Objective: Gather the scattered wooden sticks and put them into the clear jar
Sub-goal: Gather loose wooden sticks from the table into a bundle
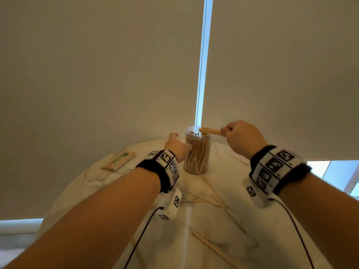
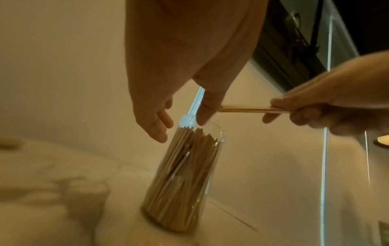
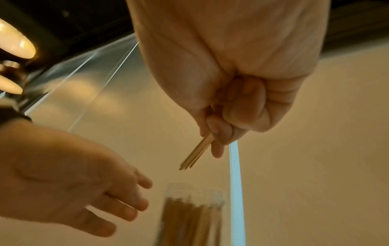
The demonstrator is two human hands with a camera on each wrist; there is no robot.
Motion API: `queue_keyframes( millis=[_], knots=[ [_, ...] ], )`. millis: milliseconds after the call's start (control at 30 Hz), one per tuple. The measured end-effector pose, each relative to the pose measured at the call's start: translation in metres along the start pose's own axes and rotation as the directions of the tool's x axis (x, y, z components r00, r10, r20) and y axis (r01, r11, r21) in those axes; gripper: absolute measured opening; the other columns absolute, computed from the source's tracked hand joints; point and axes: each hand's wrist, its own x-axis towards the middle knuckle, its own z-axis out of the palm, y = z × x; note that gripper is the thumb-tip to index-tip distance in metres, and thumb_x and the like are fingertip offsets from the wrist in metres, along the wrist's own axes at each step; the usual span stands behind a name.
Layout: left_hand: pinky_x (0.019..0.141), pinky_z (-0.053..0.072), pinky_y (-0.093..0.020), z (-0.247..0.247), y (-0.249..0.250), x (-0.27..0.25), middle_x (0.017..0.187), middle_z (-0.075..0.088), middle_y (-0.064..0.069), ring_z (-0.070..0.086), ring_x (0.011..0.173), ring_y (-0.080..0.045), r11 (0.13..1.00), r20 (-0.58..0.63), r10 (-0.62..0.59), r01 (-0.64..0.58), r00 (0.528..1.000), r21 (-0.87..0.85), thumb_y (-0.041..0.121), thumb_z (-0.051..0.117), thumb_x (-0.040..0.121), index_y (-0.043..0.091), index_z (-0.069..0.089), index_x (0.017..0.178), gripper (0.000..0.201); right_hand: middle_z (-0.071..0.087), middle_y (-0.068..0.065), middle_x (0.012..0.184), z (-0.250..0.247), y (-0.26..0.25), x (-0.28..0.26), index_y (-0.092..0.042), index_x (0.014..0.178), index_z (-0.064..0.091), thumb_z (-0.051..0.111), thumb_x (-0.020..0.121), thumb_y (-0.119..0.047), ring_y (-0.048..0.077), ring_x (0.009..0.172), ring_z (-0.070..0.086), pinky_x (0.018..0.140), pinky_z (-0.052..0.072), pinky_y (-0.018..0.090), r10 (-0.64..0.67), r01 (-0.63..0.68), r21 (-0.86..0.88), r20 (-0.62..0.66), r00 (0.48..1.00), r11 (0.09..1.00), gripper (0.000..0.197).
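Slim wooden sticks (image 1: 210, 130) pinched in right hand (image 1: 243, 136) above cylindrical clear jar (image 1: 198, 152), seemingly packed with sticks; left hand (image 1: 177, 145) relaxed beside it.

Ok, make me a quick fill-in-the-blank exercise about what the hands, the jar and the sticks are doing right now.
1. The small bundle of sticks is pinched in the ____ hand.
2. The clear jar stands upright and has no ____ on it.
3. The left hand, fingers relaxed, is beside the ____.
4. Loose sticks lie scattered on the marble ____.

Missing words: right; lid; jar; table
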Motion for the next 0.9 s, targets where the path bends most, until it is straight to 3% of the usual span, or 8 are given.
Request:
queue_keyframes(
  millis=[133, 233, 367, 467, 567, 667, 800, 900],
  knots=[
    [0.108, 0.042, -0.043, 0.016, 0.007, 0.031, 0.149, 0.043, -0.012, 0.045, 0.134, -0.031, 0.985, 0.076, 0.102, -0.112, 0.992, 0.133, 0.047, 0.091, 0.057, 0.02, 0.006, 0.157, 0.133, 0.068, 0.003, 0.084, 0.003, -0.006, 0.061, -0.018, 0.098, 0.074, 0.051, 0.101, -0.034, 0.023, 0.079, 0.063, 0.068, 0.048, 0.033, -0.074, 0.076, -0.254, 0.018, 0.997, 0.964, 0.028],
    [0.108, 0.043, -0.048, 0.032, 0.006, 0.051, 0.148, 0.044, -0.009, 0.045, 0.134, -0.028, 0.975, 0.108, 0.152, -0.167, 0.983, 0.147, 0.067, 0.089, 0.038, 0.025, -0.004, 0.157, 0.156, 0.07, 0.002, 0.088, 0.012, -0.02, 0.091, -0.019, 0.1, 0.075, 0.056, 0.098, -0.029, 0.023, 0.084, 0.066, 0.073, 0.054, 0.033, -0.15, 0.188, -0.428, 0.121, 0.981, 0.884, 0.022],
    [0.099, 0.044, -0.033, 0.044, -0.008, 0.07, 0.144, 0.047, -0.004, 0.049, 0.129, -0.023, 0.968, 0.1, 0.228, -0.236, 0.969, 0.083, 0.048, 0.092, 0.057, 0.027, 0.006, 0.157, 0.134, 0.071, 0.0, 0.094, 0.03, -0.039, 0.118, -0.018, 0.102, 0.075, 0.055, 0.097, -0.02, 0.02, 0.086, 0.067, 0.08, 0.058, 0.033, -0.217, 0.32, -0.574, 0.243, 0.946, 0.754, 0.02],
    [0.102, 0.046, -0.037, 0.046, -0.021, 0.073, 0.137, 0.049, -0.003, 0.05, 0.125, -0.022, 0.952, 0.088, 0.294, -0.3, 0.952, 0.055, 0.045, 0.091, 0.062, 0.028, 0.013, 0.156, 0.123, 0.071, -0.001, 0.101, 0.031, -0.056, 0.13, -0.017, 0.107, 0.075, 0.059, 0.097, -0.022, 0.019, 0.094, 0.066, 0.083, 0.056, 0.032, -0.191, 0.363, -0.636, 0.325, 0.926, 0.681, 0.02],
    [0.108, 0.043, -0.043, 0.048, -0.024, 0.07, 0.139, 0.043, -0.005, 0.046, 0.128, -0.023, 0.948, 0.078, 0.307, -0.312, 0.948, 0.061, 0.043, 0.089, 0.066, 0.028, 0.012, 0.155, 0.119, 0.07, 0.002, 0.096, 0.019, -0.07, 0.135, -0.011, 0.115, 0.072, 0.064, 0.095, -0.018, 0.018, 0.093, 0.062, 0.073, 0.046, 0.027, -0.063, 0.38, -0.736, 0.419, 0.906, 0.561, 0.023],
    [0.109, 0.041, -0.043, 0.048, -0.021, 0.067, 0.141, 0.04, -0.007, 0.044, 0.13, -0.026, 0.947, 0.079, 0.305, -0.311, 0.949, 0.084, 0.04, 0.088, 0.069, 0.026, 0.011, 0.155, 0.116, 0.057, -0.002, 0.074, 0.015, -0.081, 0.145, -0.007, 0.114, 0.072, 0.067, 0.094, -0.018, 0.017, 0.077, 0.055, 0.061, 0.042, 0.024, -0.002, 0.333, -0.744, 0.407, 0.913, 0.58, 0.023],
    [0.108, 0.04, -0.042, 0.046, -0.019, 0.063, 0.144, 0.037, -0.008, 0.043, 0.131, -0.027, 0.948, 0.085, 0.293, -0.3, 0.952, 0.101, 0.04, 0.087, 0.071, 0.026, 0.012, 0.154, 0.113, 0.066, -0.005, 0.08, 0.034, -0.071, 0.146, -0.013, 0.105, 0.075, 0.072, 0.09, -0.028, 0.016, 0.084, 0.063, 0.082, 0.053, 0.028, -0.057, 0.409, -0.76, 0.443, 0.895, 0.506, 0.022],
    [0.108, 0.041, -0.041, 0.045, -0.018, 0.06, 0.145, 0.037, -0.009, 0.044, 0.131, -0.028, 0.947, 0.08, 0.294, -0.302, 0.952, 0.112, 0.04, 0.086, 0.072, 0.026, 0.013, 0.153, 0.11, 0.07, -0.004, 0.086, 0.047, -0.062, 0.139, -0.014, 0.099, 0.076, 0.077, 0.085, -0.032, 0.016, 0.079, 0.065, 0.078, 0.056, 0.028, -0.136, 0.407, -0.797, 0.389, 0.911, 0.446, 0.023]
  ],
)
